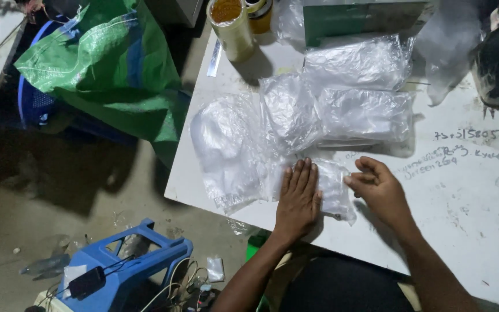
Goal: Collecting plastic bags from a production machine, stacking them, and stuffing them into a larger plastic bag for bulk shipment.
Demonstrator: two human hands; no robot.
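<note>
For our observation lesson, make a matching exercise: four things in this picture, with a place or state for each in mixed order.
Things:
1. left hand
2. right hand
3. yellow jar
4. blue stool

Places or states:
A. stands on the floor beside the table
B. lies flat, palm down, on a small clear bag
C. stands at the far edge of the white table
D. fingers curled at the small clear bag's right edge

Pairs: 1-B, 2-D, 3-C, 4-A

Clear plastic packets (342,110) on white table (469,202)
</note>
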